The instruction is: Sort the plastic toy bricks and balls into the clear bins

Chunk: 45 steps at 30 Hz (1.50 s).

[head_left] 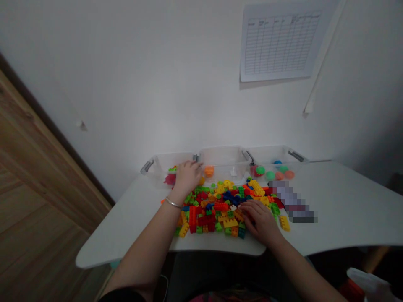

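A heap of small plastic building bricks point(220, 205) in red, yellow, green, blue and orange lies on the white table point(340, 209). My left hand point(187, 176) is stretched out to the left clear bin point(157, 165), fingers curled at its front wall; what they hold, if anything, is hidden. A bracelet circles that wrist. My right hand point(260, 218) rests palm down on the right side of the heap, its fingers bent onto the bricks.
Three clear plastic bins stand in a row against the wall: the middle bin point(222, 157) holds an orange piece, the right bin point(280, 157) round green and orange pieces. A printed sheet point(278, 42) hangs on the wall. A wooden door point(31, 176) is at left.
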Each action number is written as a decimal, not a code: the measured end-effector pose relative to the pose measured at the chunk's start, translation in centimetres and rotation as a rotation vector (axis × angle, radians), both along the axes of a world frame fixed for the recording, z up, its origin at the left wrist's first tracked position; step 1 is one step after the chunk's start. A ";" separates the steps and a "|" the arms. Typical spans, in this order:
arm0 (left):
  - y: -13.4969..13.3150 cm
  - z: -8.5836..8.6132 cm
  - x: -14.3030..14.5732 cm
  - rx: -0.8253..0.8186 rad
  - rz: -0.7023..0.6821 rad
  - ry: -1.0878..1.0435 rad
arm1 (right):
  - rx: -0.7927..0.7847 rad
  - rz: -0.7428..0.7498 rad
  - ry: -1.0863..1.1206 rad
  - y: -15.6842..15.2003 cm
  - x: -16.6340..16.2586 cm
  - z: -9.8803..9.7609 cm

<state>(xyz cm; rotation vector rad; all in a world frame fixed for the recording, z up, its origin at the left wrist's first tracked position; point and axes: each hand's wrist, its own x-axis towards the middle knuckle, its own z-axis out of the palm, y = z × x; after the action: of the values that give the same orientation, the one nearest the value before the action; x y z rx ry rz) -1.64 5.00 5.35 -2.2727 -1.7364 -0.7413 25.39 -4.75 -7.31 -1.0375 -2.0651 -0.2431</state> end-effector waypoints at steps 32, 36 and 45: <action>-5.3 -7.3 7.6 -0.123 -0.369 0.142 | -0.008 -0.020 0.003 -0.1 0.0 0.0; -5.2 -7.6 8.1 -0.100 -0.371 0.151 | -0.017 -0.027 0.003 -0.1 0.0 0.0; -5.0 -6.7 8.5 -0.147 -0.327 0.191 | -0.018 -0.012 0.012 -0.1 -0.1 0.1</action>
<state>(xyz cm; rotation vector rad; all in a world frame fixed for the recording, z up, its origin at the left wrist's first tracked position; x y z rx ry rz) 6.86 0.02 -1.31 -2.6660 -1.3950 -0.4395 25.34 -4.88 -7.20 -1.0604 -2.0542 -0.2240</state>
